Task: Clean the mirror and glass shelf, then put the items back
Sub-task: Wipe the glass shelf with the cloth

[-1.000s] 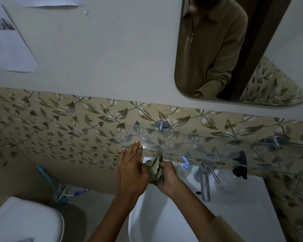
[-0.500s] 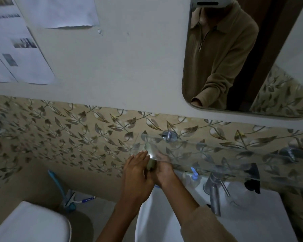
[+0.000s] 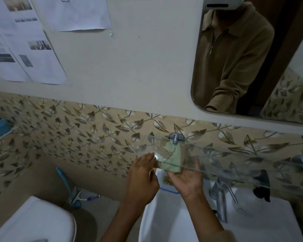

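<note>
The clear glass shelf (image 3: 234,159) runs along the leaf-patterned tiles on chrome brackets, below the mirror (image 3: 193,95) at the upper right. A pale green cloth (image 3: 171,158) is spread flat at the shelf's left end, near the left bracket (image 3: 175,137). My right hand (image 3: 186,180) is palm-up under the front edge, pressing the cloth to the glass, and its fingers show through the shelf. My left hand (image 3: 143,175) is beside it, fingers straight, with the tips touching the shelf's left front corner. It holds nothing.
A white basin (image 3: 182,224) with a chrome tap (image 3: 220,194) sits below the shelf. A black item (image 3: 261,186) hangs under the shelf at the right. A white toilet lid (image 3: 33,222) is at the lower left. A blue brush and squeegee (image 3: 75,196) stand in the corner. Papers (image 3: 31,49) hang on the wall.
Both hands rose from above the basin to the shelf's left end. The cloth, bunched between them before, is now spread flat against the glass. The view tilted up.
</note>
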